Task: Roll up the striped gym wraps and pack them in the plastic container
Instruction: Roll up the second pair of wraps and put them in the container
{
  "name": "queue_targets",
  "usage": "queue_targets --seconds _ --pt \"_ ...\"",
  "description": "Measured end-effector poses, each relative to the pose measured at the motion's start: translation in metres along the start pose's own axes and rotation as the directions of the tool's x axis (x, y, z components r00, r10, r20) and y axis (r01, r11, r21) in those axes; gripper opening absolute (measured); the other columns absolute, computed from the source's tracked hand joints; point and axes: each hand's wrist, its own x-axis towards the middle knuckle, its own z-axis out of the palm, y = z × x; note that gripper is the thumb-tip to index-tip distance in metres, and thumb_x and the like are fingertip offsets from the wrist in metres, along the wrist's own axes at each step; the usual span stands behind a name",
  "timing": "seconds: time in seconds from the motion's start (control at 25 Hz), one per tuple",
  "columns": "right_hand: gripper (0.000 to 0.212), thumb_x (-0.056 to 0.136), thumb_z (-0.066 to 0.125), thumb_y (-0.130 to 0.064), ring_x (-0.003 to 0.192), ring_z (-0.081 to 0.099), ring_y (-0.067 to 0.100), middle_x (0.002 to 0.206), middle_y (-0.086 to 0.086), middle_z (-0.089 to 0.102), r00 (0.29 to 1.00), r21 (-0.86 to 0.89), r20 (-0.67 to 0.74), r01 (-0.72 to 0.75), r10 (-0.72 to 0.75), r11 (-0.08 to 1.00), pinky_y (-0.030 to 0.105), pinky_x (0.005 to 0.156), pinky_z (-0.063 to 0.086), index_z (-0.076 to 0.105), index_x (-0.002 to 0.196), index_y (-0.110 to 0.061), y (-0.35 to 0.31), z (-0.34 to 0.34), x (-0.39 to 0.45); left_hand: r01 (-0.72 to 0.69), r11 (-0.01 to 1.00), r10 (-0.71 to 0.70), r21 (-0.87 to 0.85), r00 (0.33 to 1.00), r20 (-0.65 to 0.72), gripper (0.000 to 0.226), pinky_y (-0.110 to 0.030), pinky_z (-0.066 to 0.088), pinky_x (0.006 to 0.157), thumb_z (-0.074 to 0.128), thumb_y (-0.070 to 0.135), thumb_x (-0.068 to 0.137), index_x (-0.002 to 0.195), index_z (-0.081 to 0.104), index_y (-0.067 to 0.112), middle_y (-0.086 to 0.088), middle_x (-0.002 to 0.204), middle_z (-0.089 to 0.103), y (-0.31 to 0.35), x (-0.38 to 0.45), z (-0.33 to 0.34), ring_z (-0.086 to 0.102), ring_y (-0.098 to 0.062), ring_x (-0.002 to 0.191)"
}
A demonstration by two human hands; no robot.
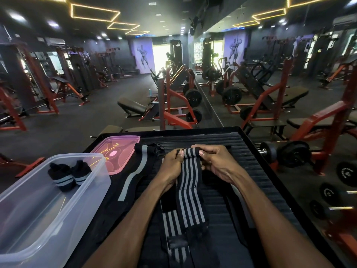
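A black gym wrap with grey stripes [190, 194] lies lengthwise on the black ribbed platform [257, 171]. Its far end is curled into a small roll, pinched by my left hand [172, 165] and my right hand [214, 163] from either side. A second striped wrap [173, 229] lies flat under and left of it. Further left lies a black wrap with a single wide grey stripe [142, 165]. The clear plastic container [83, 194] stands at the left, holding two rolled wraps [68, 176] at its far end.
A pink lid [123, 149] lies behind the container on the platform. Dumbbells [286, 151] and weight plates sit on the floor to the right. Red-framed benches and machines fill the gym beyond the platform's far edge.
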Motion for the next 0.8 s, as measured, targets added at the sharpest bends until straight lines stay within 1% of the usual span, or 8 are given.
queue_targets --seconds 0.16,0.28,0.4,0.48,0.6,0.68,0.72,0.8 --pt "0.025 0.102 0.05 -0.006 0.062 0.064 0.013 0.095 0.018 0.071 0.999 0.022 -0.008 -0.05 0.051 0.998 0.03 0.06 0.05 0.07 0.115 0.001 -0.003 0.001 0.0 -0.112 0.993 0.109 -0.023 0.989 -0.104 0.02 -0.049 0.055 0.096 0.051 0.012 0.101 0.103 0.071 0.015 -0.01 0.102 0.076 0.005 -0.004 0.002 0.072 -0.026 0.099" --pt "0.027 0.101 0.057 -0.021 0.081 0.069 0.028 0.101 0.023 0.074 0.999 -0.029 -0.008 -0.031 0.031 0.999 0.045 0.071 0.056 0.073 0.108 -0.001 -0.003 -0.001 0.001 -0.181 0.983 0.176 -0.042 0.978 -0.115 0.023 -0.042 0.056 0.093 0.056 0.0 0.096 0.102 0.073 0.015 -0.006 0.099 0.076 0.011 -0.011 0.005 0.071 -0.022 0.095" --pt "0.016 0.098 0.062 -0.01 0.096 0.072 0.033 0.107 0.02 0.075 0.997 -0.059 -0.055 0.055 -0.058 0.997 0.06 0.092 0.053 0.077 0.101 -0.008 -0.001 -0.003 0.002 -0.147 0.983 0.141 -0.107 0.988 -0.061 0.02 -0.036 0.056 0.092 0.064 0.007 0.094 0.104 0.075 0.02 -0.003 0.102 0.077 0.012 -0.013 0.002 0.072 -0.018 0.098" --pt "0.018 0.093 0.066 -0.004 0.103 0.072 0.031 0.106 0.013 0.077 0.992 -0.104 -0.067 0.104 -0.111 0.989 0.06 0.096 0.054 0.079 0.098 -0.015 0.0 -0.004 0.002 -0.116 0.985 0.11 -0.125 0.993 -0.049 0.018 -0.03 0.056 0.089 0.067 0.019 0.093 0.109 0.076 0.018 -0.003 0.106 0.077 0.012 -0.011 0.0 0.072 -0.015 0.1" --pt "0.025 0.088 0.07 0.001 0.104 0.071 0.035 0.108 0.011 0.076 0.991 -0.135 -0.049 0.113 -0.121 0.984 0.051 0.095 0.055 0.08 0.1 -0.018 0.003 -0.006 0.004 -0.154 0.987 0.148 -0.05 0.983 -0.109 0.021 -0.019 0.056 0.078 0.066 0.009 0.093 0.111 0.074 0.016 -0.005 0.104 0.077 0.01 -0.01 0.001 0.073 -0.008 0.092" --pt "0.018 0.088 0.072 -0.005 0.089 0.068 0.036 0.103 0.014 0.075 0.994 -0.125 -0.065 0.077 -0.085 0.989 0.044 0.077 0.052 0.079 0.098 -0.018 0.003 -0.006 0.005 -0.15 0.987 0.142 -0.057 0.982 -0.128 0.028 -0.026 0.058 0.082 0.064 -0.001 0.092 0.11 0.072 0.018 -0.004 0.101 0.077 0.01 -0.01 0.002 0.074 -0.015 0.094" --pt "0.014 0.088 0.072 -0.006 0.086 0.066 0.034 0.1 0.016 0.074 0.994 -0.121 -0.077 0.072 -0.082 0.99 0.044 0.074 0.051 0.079 0.095 -0.017 0.004 -0.006 0.006 -0.142 0.987 0.132 -0.073 0.983 -0.125 0.031 -0.031 0.058 0.087 0.063 -0.004 0.091 0.109 0.071 0.019 -0.003 0.1 0.077 0.01 -0.01 0.002 0.073 -0.018 0.097" --pt "0.018 0.087 0.071 0.0 0.092 0.069 0.035 0.099 0.018 0.075 0.989 -0.111 -0.101 0.094 -0.105 0.989 0.05 0.084 0.054 0.078 0.091 -0.016 0.002 -0.007 0.006 -0.107 0.989 0.097 -0.106 0.99 -0.1 0.031 -0.038 0.057 0.093 0.065 -0.004 0.089 0.108 0.07 0.02 -0.003 0.1 0.077 0.011 -0.009 0.001 0.073 -0.021 0.1"
